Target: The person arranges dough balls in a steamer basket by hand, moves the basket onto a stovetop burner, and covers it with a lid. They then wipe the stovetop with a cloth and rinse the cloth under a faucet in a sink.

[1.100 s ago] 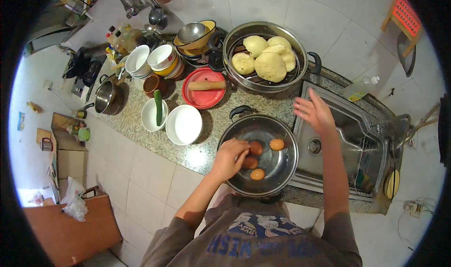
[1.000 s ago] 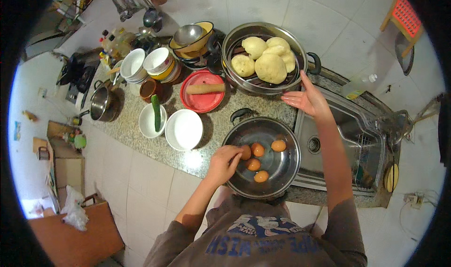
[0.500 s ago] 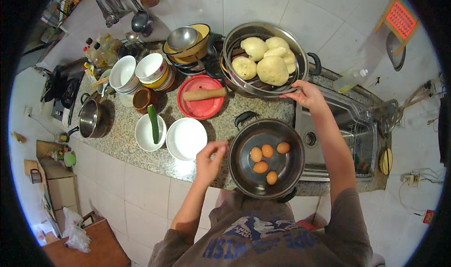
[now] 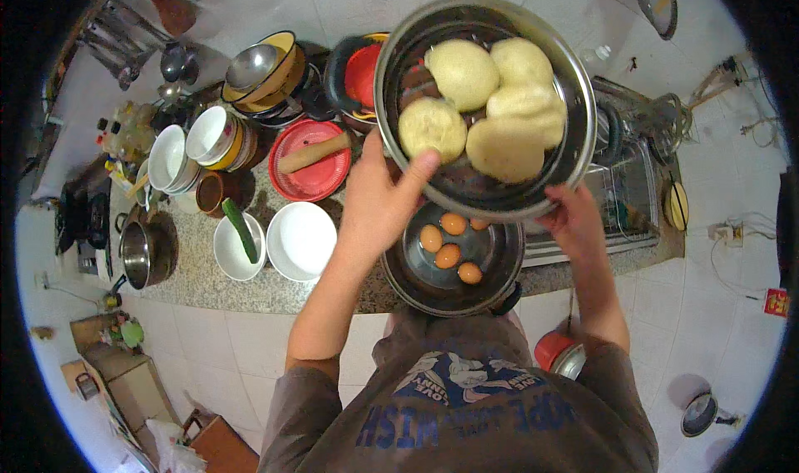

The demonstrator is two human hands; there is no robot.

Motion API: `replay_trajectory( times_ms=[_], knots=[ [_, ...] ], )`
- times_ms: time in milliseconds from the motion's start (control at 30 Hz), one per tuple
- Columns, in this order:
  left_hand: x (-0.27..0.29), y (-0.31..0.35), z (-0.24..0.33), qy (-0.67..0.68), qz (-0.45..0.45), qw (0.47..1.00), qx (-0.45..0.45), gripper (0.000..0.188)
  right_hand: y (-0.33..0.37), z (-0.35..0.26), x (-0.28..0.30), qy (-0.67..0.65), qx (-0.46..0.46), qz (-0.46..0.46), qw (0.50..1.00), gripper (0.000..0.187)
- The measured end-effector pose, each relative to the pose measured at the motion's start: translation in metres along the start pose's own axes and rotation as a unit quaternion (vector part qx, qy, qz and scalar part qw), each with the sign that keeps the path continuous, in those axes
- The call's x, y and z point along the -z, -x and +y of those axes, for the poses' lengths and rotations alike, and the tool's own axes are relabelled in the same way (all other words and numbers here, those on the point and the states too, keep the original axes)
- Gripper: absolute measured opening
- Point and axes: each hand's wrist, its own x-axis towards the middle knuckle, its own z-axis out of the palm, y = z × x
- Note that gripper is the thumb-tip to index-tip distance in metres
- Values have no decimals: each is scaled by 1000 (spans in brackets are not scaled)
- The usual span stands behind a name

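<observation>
Both my hands hold up a round metal steamer tray (image 4: 585, 132) bearing several pale yellow steamed buns (image 4: 464, 74). My left hand (image 4: 384, 194) grips its near left rim, thumb over the edge beside a bun. On the near right rim, my right hand (image 4: 574, 223) closes its fingers round the edge. Below the tray stands a dark pot (image 4: 499, 275) with several brown eggs (image 4: 447, 255) in it; the tray hides its far part. Behind the tray's left side, a pot with a black handle (image 4: 339, 72) shows something red (image 4: 360, 75) inside.
Left on the granite counter are a rolling pin (image 4: 312, 153) on a red plate (image 4: 287, 186), a cucumber (image 4: 241, 232) in a white bowl (image 4: 225, 257), another white bowl (image 4: 301, 242), stacked bowls (image 4: 208, 136) and a saucepan (image 4: 137, 252). At right is a metal sink (image 4: 641, 223).
The steamer tray has risen off the pot beneath and come nearer, over the egg pot. My left hand has moved from beside the egg pot onto the tray's rim; my right hand still holds it.
</observation>
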Motion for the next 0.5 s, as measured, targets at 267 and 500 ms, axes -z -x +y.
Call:
replay_trajectory(
  times_ms=[267,500],
  knots=[
    [-13,68,-60,-111,-39,993,20,39,101,80,9,-21,-64,128,989,36],
    [10,107,-71,-149,-57,987,17,39,135,98,9,-2,-147,81,986,34]
  ],
)
